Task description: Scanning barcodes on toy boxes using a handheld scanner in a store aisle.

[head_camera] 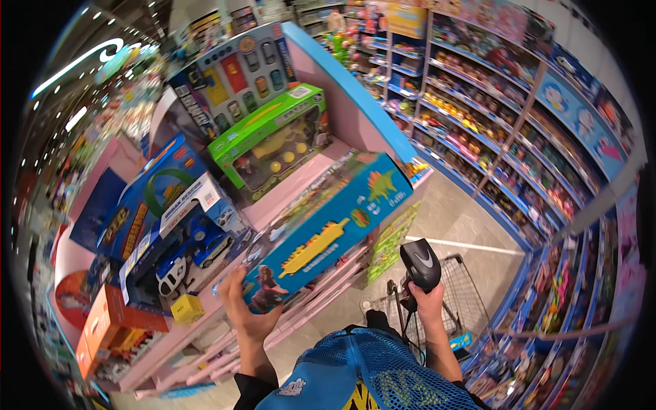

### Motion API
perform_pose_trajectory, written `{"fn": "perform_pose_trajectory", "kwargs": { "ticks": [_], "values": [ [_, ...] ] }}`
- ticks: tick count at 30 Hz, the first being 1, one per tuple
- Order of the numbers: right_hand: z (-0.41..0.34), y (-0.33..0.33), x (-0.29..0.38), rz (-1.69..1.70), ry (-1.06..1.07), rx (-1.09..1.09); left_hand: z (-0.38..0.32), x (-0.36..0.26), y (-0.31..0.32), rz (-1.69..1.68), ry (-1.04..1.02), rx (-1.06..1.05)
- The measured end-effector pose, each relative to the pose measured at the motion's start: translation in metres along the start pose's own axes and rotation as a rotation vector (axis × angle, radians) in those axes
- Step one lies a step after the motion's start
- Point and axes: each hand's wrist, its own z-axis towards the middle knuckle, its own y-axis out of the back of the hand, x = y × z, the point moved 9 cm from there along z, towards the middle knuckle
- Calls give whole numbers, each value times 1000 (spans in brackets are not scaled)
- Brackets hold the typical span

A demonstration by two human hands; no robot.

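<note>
My left hand (252, 312) has its thumb and fingers around the near left end of a long blue toy box (328, 238) printed with a dinosaur and a yellow toy. That box lies along the front edge of a pink display shelf (266, 205). In my right hand (429, 300) is a black handheld barcode scanner (423, 264), raised right of the box and apart from it. Behind the blue box stands a green windowed toy box (271, 138). A police-car toy box (192, 236) is left of it, and a small yellow box (187, 308) sits close to my left hand.
A wire shopping cart (464, 292) stands beyond my right hand. Tall toy racks (476, 118) line the right side, past the tiled floor (451, 205). An orange box (105, 323) is at the display's left end; a die-cast car set (241, 72) stands at its back.
</note>
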Motion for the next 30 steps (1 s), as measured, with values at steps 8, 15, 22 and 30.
{"fn": "perform_pose_trajectory", "kwargs": {
  "ticks": [8,15,22,30],
  "values": [
    [-104,24,0,-121,1,-103,-19,30,51,-463,38,-225],
    [-156,35,39,-464,138,-135,-45,58,33,-735,299,-155],
    [-205,44,78,-664,153,-101,-69,74,-20,-1103,668,76],
    [-251,86,100,-659,186,-135,-139,70,-119,-1276,1207,310]
  ]
}}
